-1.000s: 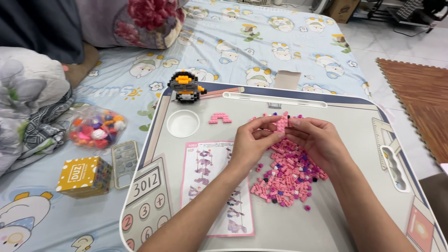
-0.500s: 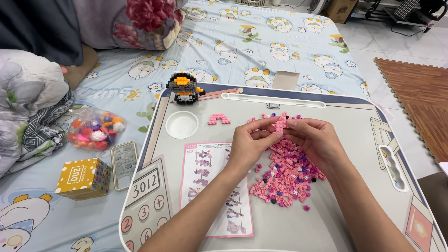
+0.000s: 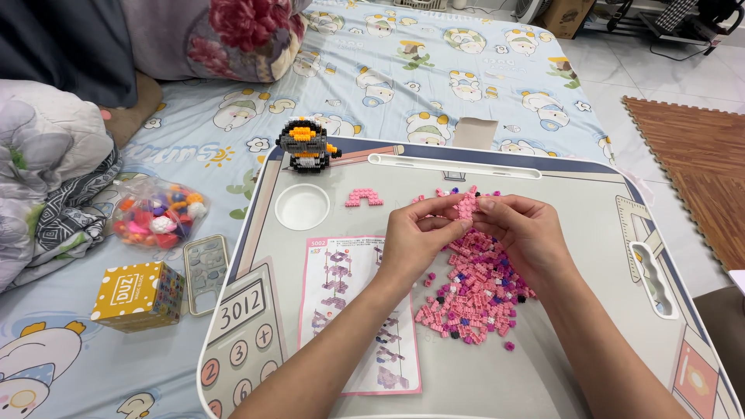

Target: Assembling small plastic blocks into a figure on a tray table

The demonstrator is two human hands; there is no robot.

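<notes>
On the lap tray over the bed, I see both hands, left and right, pinching a pink block piece above the brick pile (mid-assembly, I judge); next calls for pressing squarely

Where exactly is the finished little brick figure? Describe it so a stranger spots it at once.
Start at the grey lap tray on the bed. Go to its far left corner, just beyond the round white cup hollow. There stands the brick figure, the only dark grey and orange thing there; the other bricks on the tray are mostly pink.
</notes>
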